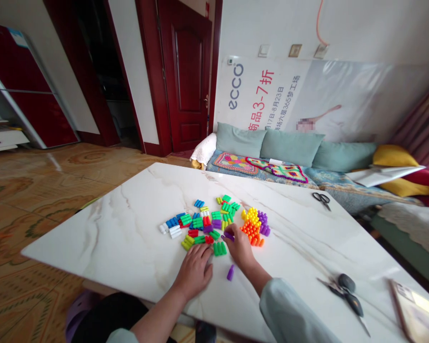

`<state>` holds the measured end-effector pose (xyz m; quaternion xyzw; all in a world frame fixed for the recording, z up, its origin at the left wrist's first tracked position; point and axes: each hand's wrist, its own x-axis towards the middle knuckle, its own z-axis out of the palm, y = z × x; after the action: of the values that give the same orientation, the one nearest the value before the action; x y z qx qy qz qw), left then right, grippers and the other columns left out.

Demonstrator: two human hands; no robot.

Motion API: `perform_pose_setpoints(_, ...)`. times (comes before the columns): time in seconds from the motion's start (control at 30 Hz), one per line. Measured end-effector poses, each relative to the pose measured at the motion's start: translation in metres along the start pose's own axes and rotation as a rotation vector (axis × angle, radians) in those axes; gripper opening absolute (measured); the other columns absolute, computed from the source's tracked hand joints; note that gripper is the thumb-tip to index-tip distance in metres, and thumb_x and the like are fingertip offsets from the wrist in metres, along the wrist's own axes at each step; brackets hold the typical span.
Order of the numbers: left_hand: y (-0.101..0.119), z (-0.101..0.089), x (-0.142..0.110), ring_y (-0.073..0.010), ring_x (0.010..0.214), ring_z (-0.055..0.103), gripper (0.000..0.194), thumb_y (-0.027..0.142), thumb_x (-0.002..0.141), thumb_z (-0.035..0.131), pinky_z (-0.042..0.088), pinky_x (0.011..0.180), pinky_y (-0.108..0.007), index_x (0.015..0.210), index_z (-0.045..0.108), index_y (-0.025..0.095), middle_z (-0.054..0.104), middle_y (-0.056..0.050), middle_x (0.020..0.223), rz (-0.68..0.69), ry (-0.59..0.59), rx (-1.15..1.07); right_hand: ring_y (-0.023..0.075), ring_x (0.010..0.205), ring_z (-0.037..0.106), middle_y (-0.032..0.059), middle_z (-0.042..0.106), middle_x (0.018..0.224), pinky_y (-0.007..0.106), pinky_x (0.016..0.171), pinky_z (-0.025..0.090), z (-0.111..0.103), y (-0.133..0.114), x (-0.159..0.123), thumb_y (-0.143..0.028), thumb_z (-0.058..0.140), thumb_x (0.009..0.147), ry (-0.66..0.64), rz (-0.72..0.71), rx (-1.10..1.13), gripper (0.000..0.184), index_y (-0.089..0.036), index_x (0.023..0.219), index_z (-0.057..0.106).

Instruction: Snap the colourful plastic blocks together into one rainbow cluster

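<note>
My right hand pinches a small purple plastic piece between thumb and fingers, just over the table. My left hand rests on the white marbled tabletop with fingers stretched out, their tips close to red pieces and green pieces. A single purple bottle-shaped piece lies between my two wrists. Beyond my hands spread groups of short tube-like pieces in blue, white, green, red and yellow-green. To the right of my right hand, orange pieces, yellow pieces and purple pieces lie bunched together.
Black-handled scissors lie near the table's far right corner. A dark-handled cutting tool is at the right, beside a phone-like object by the edge. Behind the table stands a sofa with cushions; a red door is further back.
</note>
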<state>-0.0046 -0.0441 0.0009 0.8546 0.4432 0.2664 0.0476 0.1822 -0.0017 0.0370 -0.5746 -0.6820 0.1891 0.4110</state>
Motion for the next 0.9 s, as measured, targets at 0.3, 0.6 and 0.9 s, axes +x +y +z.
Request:
perform_pose_setpoints(0.3, 0.0, -0.001, 0.002, -0.0254, 0.117, 0.05, 0.041, 0.018, 0.081, 0.05, 0.039, 0.104, -0.046, 0.121, 0.055, 0.021, 0.058, -0.007, 0.127, 0.009, -0.011, 0.007, 0.0205, 0.08, 0.06, 0.0052, 0.066, 0.083, 0.029, 0.066, 0.042, -0.085, 0.017, 0.013, -0.041, 0.058, 0.076, 0.402, 0.186, -0.319, 0.025, -0.022, 0.088, 0.068)
perform_pose_setpoints(0.6, -0.004, 0.005, 0.0, -0.026, 0.118, 0.051, 0.041, 0.018, 0.082, 0.048, 0.041, 0.103, -0.047, 0.123, 0.055, 0.021, 0.058, -0.008, 0.127, 0.038, 0.022, 0.067, 0.0227, 0.068, 0.065, 0.0069, 0.07, 0.07, 0.031, 0.063, 0.046, -0.109, 0.105, -0.016, -0.044, 0.064, 0.062, 0.331, 0.511, -0.075, 0.028, -0.018, 0.07, 0.065)
perform_pose_setpoints(0.9, -0.007, 0.006, -0.001, -0.0259, 0.118, 0.051, 0.042, 0.019, 0.082, 0.049, 0.042, 0.103, -0.046, 0.124, 0.054, 0.023, 0.058, -0.007, 0.127, 0.044, 0.029, 0.067, 0.0204, 0.072, 0.065, 0.0061, 0.071, 0.083, 0.029, 0.064, 0.046, -0.125, 0.103, -0.017, -0.04, 0.07, 0.063, 0.193, 0.487, -0.243, 0.033, -0.018, 0.087, 0.065)
